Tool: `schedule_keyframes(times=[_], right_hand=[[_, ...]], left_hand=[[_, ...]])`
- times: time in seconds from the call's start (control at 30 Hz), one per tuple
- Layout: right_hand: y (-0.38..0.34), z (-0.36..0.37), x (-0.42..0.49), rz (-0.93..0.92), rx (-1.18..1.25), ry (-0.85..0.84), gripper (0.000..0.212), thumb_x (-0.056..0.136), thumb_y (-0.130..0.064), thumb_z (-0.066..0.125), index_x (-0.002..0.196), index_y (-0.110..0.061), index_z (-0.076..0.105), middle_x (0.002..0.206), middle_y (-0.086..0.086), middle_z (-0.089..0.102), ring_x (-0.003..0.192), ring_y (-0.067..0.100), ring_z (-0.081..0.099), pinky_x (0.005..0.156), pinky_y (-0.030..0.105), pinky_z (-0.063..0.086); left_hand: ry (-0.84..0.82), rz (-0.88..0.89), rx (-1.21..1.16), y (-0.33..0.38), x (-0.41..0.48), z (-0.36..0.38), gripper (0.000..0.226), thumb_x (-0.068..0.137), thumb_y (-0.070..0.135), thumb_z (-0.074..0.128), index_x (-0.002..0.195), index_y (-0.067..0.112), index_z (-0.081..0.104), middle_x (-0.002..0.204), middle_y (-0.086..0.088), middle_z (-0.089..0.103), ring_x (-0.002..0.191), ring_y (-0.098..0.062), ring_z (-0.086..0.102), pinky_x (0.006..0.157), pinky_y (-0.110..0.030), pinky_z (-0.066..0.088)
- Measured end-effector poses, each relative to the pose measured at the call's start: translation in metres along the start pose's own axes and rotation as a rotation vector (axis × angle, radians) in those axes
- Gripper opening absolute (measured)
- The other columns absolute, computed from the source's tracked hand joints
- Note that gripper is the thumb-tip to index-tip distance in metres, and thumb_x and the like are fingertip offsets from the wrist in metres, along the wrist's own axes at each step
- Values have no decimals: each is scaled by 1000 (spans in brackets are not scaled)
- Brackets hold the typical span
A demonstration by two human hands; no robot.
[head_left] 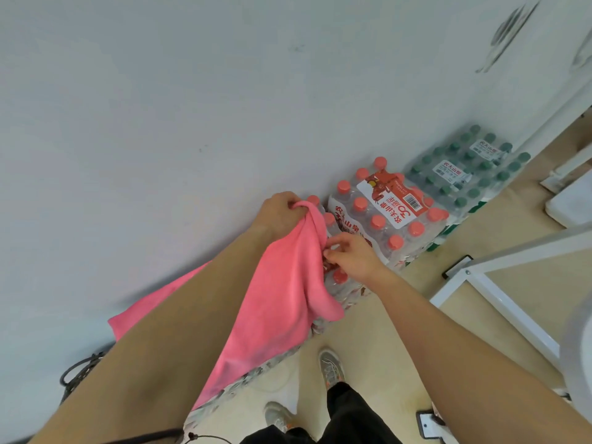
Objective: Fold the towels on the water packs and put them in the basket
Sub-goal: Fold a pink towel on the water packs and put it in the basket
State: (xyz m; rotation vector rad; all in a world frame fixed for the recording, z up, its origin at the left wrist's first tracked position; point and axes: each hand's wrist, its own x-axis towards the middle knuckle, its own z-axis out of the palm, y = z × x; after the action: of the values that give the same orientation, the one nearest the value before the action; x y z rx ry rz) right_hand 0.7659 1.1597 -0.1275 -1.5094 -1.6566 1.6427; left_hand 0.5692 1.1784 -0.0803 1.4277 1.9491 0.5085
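Observation:
A pink towel (275, 293) drapes over a row of red-capped water packs (381, 213) stacked against the white wall. My left hand (282, 213) grips a bunched corner of the towel, lifted above the packs. My right hand (349, 254) pinches the towel's edge lower down, just to the right. My left forearm covers much of the towel, and more pink cloth shows beyond it at the left. No basket is in view.
Green-capped water packs (464, 168) stand farther along the wall. A white metal frame (487, 283) rises at the right over the beige floor. A black cable (80, 370) lies by the wall at the left. My shoes (330, 366) are below the packs.

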Motion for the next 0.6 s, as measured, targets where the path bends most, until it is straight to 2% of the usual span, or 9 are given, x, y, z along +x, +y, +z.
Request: schedule_keyframes(times=[0.07,0.13,0.2,0.23,0.3,0.4,0.47,0.53,0.6], right_hand=[[-1,0,-5,-4,-24,-59,11,89,-6,63,88,-10,73,78,2,66,71,20,61,71,43,53],[-7,3,-8,11,28,-37,12,88,-11,65,100,-12,68,88,3,66,77,23,64,71,46,54],[-13,6,-7,30,95,-13,24,88,-18,65,111,-22,61,98,2,65,84,23,65,67,38,53],[-17,8,-7,28,118,-21,20,89,-18,63,108,-25,61,94,1,64,81,22,63,66,35,50],[-21,11,-5,18,119,-40,5,92,-17,60,93,-19,64,82,2,62,74,20,58,68,33,45],[-24,10,-4,27,118,26,20,96,-20,56,85,-5,61,77,9,57,71,20,52,67,34,42],[-25,3,-9,18,142,93,25,98,-25,58,83,-6,58,73,7,52,67,17,48,63,31,38],[-22,-7,-12,11,134,127,33,96,-34,62,79,-6,59,70,5,49,64,14,45,60,29,34],[-17,-16,-14,4,155,129,46,94,-42,62,78,1,60,74,6,52,70,16,48,67,31,36]], left_hand=[[-8,4,-54,4,0,-6,14,92,24,61,92,13,68,82,0,64,78,-17,56,72,-27,41],[-47,25,-96,10,-2,-11,15,92,27,63,86,15,70,73,6,61,68,-10,52,69,-26,40],[-99,45,-136,14,-5,-14,17,90,26,65,73,22,67,62,13,56,60,-4,47,64,-26,38],[-117,55,-164,16,-7,-15,19,89,23,66,71,23,66,59,14,55,58,-3,46,63,-26,37],[-128,71,-221,19,-10,-17,13,88,18,66,76,22,69,63,15,59,60,0,48,62,-21,38],[-47,90,-230,18,-11,-20,9,88,16,65,88,19,73,81,9,68,77,-5,57,71,-20,42],[31,50,-215,15,-9,-21,10,89,18,64,90,14,74,86,2,70,81,-10,58,73,-23,44],[87,-1,-200,11,-5,-18,12,90,21,63,87,15,73,84,1,69,79,-14,59,69,-21,45],[115,-38,-197,11,-3,-14,13,91,23,61,82,21,70,78,3,66,72,-17,58,56,-14,42]])
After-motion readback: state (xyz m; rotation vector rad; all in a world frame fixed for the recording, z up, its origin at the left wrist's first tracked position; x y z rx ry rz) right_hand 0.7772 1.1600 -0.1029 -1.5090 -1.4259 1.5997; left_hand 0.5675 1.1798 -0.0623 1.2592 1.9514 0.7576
